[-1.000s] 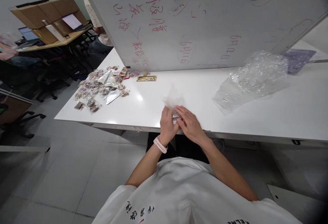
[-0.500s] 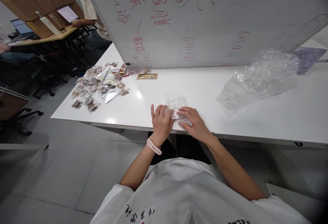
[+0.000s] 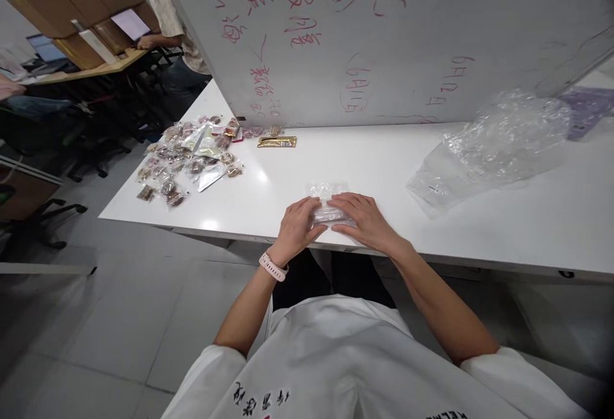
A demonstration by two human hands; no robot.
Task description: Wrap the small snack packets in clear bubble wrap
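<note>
A small clear plastic bag lies flat on the white table near its front edge. My left hand, with a pink watch on the wrist, presses on the bag's left end with its fingers curled down. My right hand lies on the bag's right end, fingers stretched out and pressing it flat. The bag's contents are too small to make out.
A heap of several small packets and a gold packet lie at the table's left back. A crumpled clear plastic bag sits at the right. A whiteboard with red writing stands behind. Another person stands by a desk with cardboard boxes far left.
Both hands have come down from holding the small bag slightly raised and now press it flat on the table. My left hand has shifted a little to the left.
</note>
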